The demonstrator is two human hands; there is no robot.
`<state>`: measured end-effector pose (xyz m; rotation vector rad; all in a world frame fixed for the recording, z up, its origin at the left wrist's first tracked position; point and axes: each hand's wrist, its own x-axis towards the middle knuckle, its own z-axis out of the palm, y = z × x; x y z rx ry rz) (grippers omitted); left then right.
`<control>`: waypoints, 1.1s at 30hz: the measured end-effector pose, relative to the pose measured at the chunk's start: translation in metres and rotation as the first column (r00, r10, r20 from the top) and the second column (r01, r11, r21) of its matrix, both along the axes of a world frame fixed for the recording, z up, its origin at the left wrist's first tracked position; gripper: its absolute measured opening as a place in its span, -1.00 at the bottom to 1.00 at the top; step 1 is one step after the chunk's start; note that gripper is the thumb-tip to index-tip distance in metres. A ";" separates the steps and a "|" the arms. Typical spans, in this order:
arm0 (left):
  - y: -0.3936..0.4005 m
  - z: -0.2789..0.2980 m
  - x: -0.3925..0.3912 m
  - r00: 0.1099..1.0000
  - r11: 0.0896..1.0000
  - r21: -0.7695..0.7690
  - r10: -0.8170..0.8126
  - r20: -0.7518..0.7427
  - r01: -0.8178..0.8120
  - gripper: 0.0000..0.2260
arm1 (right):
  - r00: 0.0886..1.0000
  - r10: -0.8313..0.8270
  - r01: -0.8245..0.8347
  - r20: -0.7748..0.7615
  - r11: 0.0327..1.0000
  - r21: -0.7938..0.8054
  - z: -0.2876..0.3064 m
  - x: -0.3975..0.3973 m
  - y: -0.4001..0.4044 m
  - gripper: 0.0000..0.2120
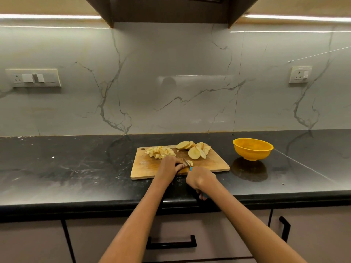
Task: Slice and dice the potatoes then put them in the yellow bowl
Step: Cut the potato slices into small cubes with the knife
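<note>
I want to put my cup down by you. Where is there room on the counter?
Bare counter lies left of the cutting board, and more lies right of the yellow bowl. The board is crowded: diced potato, potato slices, and both hands, left and right, working with the knife.

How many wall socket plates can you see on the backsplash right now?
2. One wide switch-and-socket plate on the left of the backsplash, one small socket plate on the right, above the yellow bowl. Others may lie outside the view.
</note>
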<state>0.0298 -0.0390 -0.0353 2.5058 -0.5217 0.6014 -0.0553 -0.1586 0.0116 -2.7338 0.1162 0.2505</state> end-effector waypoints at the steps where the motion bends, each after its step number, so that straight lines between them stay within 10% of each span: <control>1: 0.000 0.000 0.000 1.000 1.000 0.006 -0.001 -0.002 0.001 -0.79 | 1.000 -0.005 0.005 -0.022 1.000 0.008 0.003 0.003 0.002 -0.74; 10: -0.002 0.001 -0.007 1.000 0.999 0.037 0.016 0.018 -0.017 -0.77 | 0.956 0.156 -0.070 0.247 0.943 -0.326 -0.020 -0.009 -0.012 -0.75; 18: -0.002 -0.002 -0.006 0.998 0.998 -0.041 0.045 0.051 -0.043 -0.80 | 0.980 -0.029 0.009 0.199 0.995 0.104 -0.018 0.000 -0.016 -0.64; 33: 0.001 0.004 -0.007 0.997 0.995 0.063 0.074 -0.011 -0.073 -0.82 | 0.999 -0.004 0.007 -0.032 0.995 0.096 0.004 -0.001 0.005 -0.64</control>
